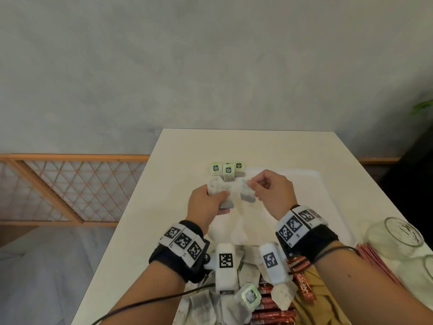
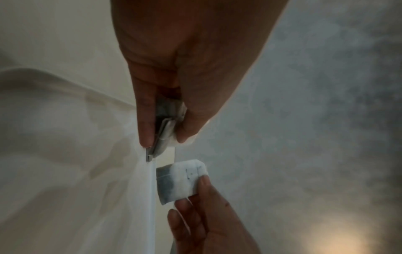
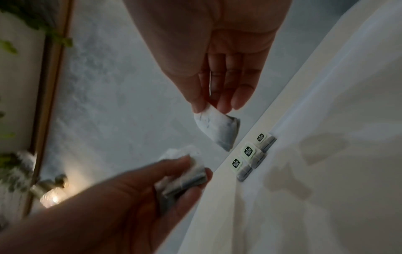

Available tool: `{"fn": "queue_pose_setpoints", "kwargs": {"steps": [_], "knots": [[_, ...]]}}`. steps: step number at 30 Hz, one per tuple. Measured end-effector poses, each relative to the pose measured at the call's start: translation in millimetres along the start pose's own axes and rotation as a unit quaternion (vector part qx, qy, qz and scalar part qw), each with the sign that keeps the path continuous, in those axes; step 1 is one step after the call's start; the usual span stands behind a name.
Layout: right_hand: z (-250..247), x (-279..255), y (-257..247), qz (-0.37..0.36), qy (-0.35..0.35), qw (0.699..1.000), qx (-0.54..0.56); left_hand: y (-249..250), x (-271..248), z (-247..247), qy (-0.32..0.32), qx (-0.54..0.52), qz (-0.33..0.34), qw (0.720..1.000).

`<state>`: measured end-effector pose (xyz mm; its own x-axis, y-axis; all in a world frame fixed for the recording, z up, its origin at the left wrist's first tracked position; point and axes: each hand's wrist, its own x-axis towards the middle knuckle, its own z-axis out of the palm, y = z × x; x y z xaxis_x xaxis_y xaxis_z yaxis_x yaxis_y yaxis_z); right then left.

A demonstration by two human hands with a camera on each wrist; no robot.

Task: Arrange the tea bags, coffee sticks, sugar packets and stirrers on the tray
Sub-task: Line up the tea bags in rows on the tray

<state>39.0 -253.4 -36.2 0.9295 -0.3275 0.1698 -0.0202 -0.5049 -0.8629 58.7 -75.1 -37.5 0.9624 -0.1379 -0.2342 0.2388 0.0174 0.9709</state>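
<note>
Holding both hands above the tray [image 1: 328, 184], we are pinching one tea bag [image 1: 247, 195] by its top corner in our right hand [image 1: 273, 193], its long axis hanging downward. Our left hand [image 1: 206, 202] is clamping a small stack of bags [image 1: 222, 195] between thumb and fingers. Three tagged bags [image 1: 228, 171] are lying by the tray's far left corner, tags pointing away.

A white table [image 1: 269, 146] meets a grey wall [image 1: 210, 62] (mottled), beside orange latticework [image 1: 70, 184].
</note>
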Motion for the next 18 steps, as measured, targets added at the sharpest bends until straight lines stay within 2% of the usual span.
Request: {"fn": "queue_pose_setpoints", "kwargs": {"steps": [4, 9, 14, 18], "knots": [[-1.6, -11.6, -8.8, -0.029, -0.006, 0.997, -0.071, -0.7, -5.9, 12.9, -0.001, 0.076, 0.051, 0.996], [3.7, -13.8, -9.7, -0.034, -0.014, 0.997, -0.070, 0.4, -10.2, 25.9, -0.027, 0.086, 0.086, 0.992], [4.6, -8.4, -1.7, -0.030, -0.046, 0.998, -0.023, -1.9, -5.5, 28.0, -0.031, 0.072, 0.087, 0.993], [4.7, -7.1, 4.6, -0.038, -0.080, 0.996, -0.031, -5.1, 9.8, 23.0, -0.023, 0.079, 0.066, 0.994]]}}
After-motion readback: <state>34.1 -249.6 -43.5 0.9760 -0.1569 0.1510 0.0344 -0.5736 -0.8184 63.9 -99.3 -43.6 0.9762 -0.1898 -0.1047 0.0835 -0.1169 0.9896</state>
